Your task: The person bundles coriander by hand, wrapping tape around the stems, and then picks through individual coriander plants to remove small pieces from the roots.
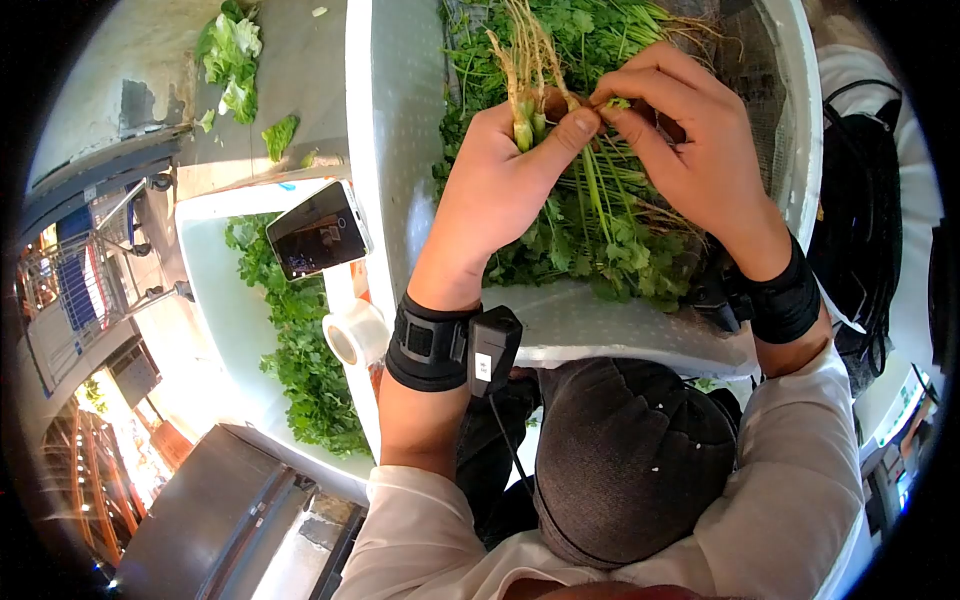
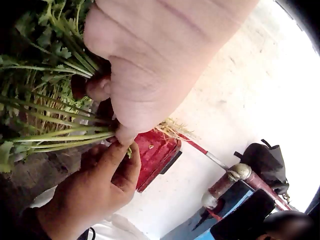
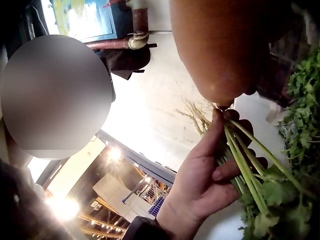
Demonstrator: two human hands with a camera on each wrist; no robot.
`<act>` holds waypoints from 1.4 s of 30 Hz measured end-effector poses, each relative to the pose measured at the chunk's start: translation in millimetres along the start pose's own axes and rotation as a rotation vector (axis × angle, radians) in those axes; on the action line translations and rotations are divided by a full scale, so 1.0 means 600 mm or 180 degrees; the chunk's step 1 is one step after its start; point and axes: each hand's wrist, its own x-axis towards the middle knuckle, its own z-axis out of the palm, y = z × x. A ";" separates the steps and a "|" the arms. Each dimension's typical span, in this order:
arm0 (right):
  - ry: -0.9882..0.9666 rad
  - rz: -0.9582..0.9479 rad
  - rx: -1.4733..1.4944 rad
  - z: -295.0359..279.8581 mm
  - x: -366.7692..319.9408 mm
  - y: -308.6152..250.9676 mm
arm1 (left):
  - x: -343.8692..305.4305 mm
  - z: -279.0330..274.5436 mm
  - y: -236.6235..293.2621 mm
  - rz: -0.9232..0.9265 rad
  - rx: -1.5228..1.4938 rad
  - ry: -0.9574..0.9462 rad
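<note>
My left hand grips a bunch of cilantro, its pale roots sticking up above the fingers. The green stems run down from that hand to leaves over the box. Beside the left thumb, my right hand pinches a small green cilantro piece between thumb and fingers. The two hands' fingertips meet at the base of the stems. In the left wrist view the right hand comes in from below; the right wrist view shows the left hand round the stems.
A white foam box holds more cilantro under the hands. To the left, a second white box contains leafy greens, with a phone and a tape roll at its edge. Lettuce leaves lie on the floor.
</note>
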 end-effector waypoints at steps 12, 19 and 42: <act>0.0549 0.1046 0.0452 -0.019 -0.006 0.038 | -0.005 -0.002 0.007 0.0128 0.0555 -0.0262; -0.0276 0.0232 -0.0390 0.013 -0.011 0.028 | 0.007 -0.010 0.002 0.0234 -0.1375 0.1035; -0.0395 0.0674 0.0628 0.004 -0.003 -0.001 | 0.012 -0.012 -0.013 0.0101 -0.0901 0.0876</act>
